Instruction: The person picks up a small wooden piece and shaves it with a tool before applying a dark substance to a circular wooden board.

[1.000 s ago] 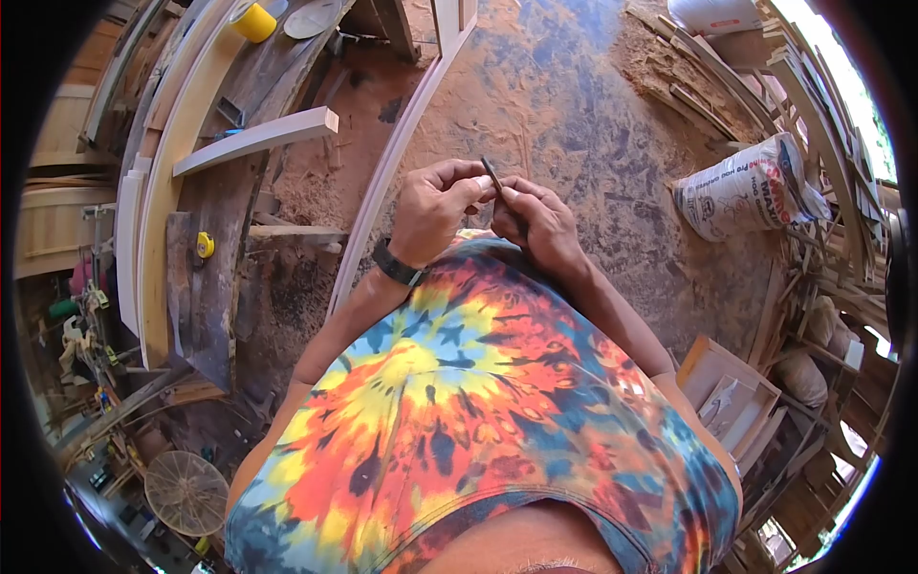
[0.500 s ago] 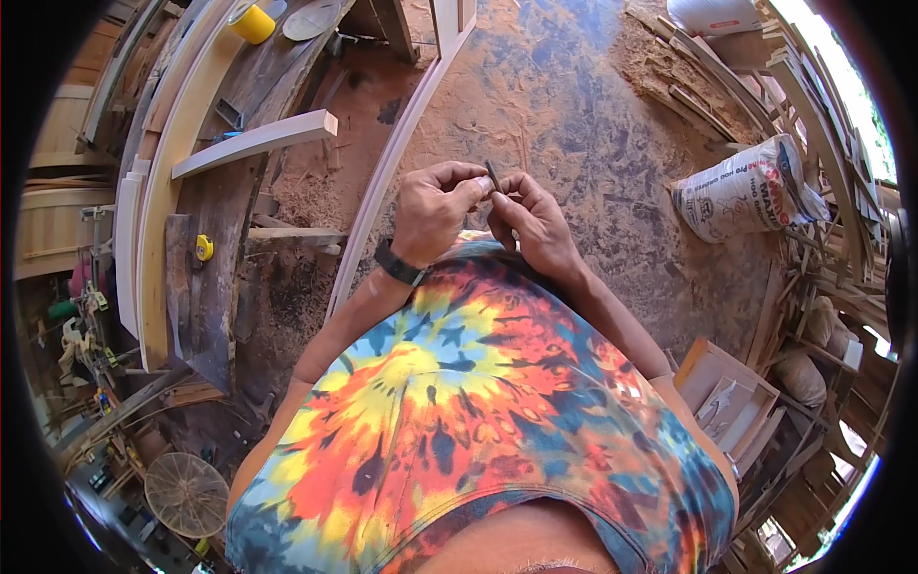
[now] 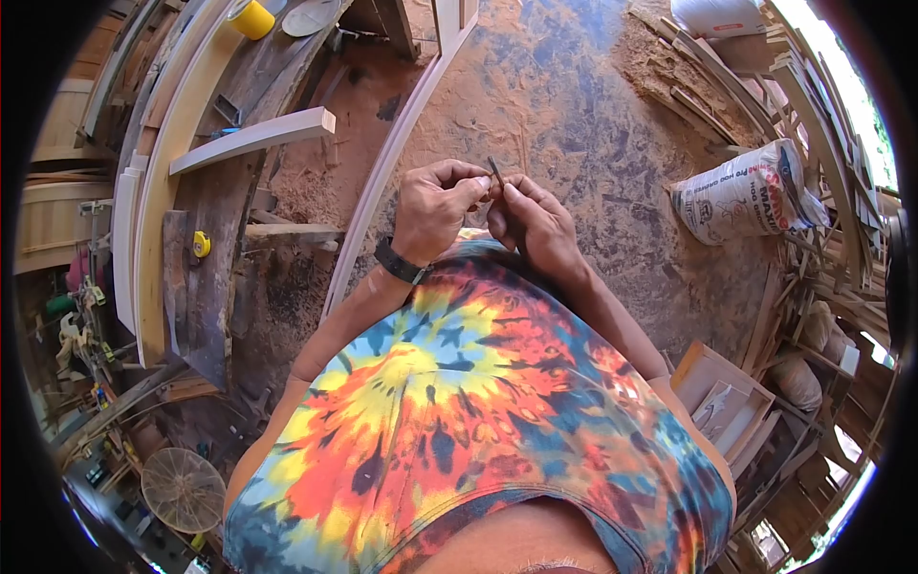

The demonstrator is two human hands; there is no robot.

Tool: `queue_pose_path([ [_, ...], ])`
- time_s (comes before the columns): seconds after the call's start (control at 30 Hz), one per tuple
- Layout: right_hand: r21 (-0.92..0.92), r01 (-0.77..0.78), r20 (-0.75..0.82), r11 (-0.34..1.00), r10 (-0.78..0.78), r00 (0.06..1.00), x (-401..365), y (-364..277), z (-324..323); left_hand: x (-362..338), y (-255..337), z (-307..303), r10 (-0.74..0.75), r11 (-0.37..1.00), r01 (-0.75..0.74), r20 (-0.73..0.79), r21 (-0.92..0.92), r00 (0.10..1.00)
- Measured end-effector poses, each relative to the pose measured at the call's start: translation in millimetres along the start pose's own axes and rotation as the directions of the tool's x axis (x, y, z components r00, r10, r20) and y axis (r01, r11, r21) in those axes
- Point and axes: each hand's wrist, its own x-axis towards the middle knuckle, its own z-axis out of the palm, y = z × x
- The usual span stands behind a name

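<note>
- Two hands meet well left of the white sack: left hand and right hand each pinch a thin dark stick, every grip closed on it.
- Fine fingertip work seems in hand; any further move likely needs a steady hold.

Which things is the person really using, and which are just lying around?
In use:
left hand
right hand
thin dark stick, pinched between both hands

Lying about:
white sack
pale wooden plank
yellow cylinder
round wire grille
</note>
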Motion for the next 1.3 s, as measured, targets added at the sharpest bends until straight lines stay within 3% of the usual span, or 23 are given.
queue_pose_path([
  [0.17, 0.244, -0.113, 0.029, 0.963, 0.109, 0.994, 0.0, -4.8, -5.4, 2.0, -1.4, 1.1, -0.025, 0.999, 0.026, 0.008, -0.038, 1.000],
  [0.47, 0.466, -0.234, 0.175, 0.853, 0.170, 0.970, 6.4, -7.1, -14.9, 10.8, -9.3, 0.7, -0.044, 0.997, 0.045, -0.022, 0.055, 0.999],
  [0.9, 0.536, -0.561, 0.552, 0.631, 0.241, 0.798, 38.4, -8.8, -37.2, 35.1, -7.5, -11.0, -0.092, 0.994, 0.089, 0.037, 0.061, 0.995],
  [1.0, 0.473, -0.610, 0.614, 0.636, 0.258, 0.746, 55.7, -12.4, -45.2, 54.9, -9.5, -21.5, -0.081, 0.997, 0.083, 0.154, -0.009, 0.985],
  [1.07, 0.363, -0.685, 0.689, 0.631, 0.313, 0.654, 73.5, -19.5, -47.7, 79.7, -19.1, -31.6, 0.289, 0.953, -0.244, 0.294, -0.179, 0.911],
  [1.1, 0.370, -0.688, 0.684, 0.624, 0.318, 0.656, 82.8, -21.7, -48.3, 91.0, -15.5, -38.5, 0.279, 0.955, -0.233, 0.295, -0.184, 0.914],
  [1.17, 0.329, -0.751, 0.664, 0.573, 0.425, 0.615, 104.0, -26.1, -48.7, 116.0, 5.0, -56.2, 0.427, 0.869, -0.491, 0.415, 0.059, 0.804],
  [1.3, 0.378, -0.766, 0.544, 0.520, 0.545, 0.638, 147.9, -37.5, -49.4, 167.1, 44.9, -85.9, 0.455, 0.792, -0.592, 0.503, 0.148, 0.735],
])
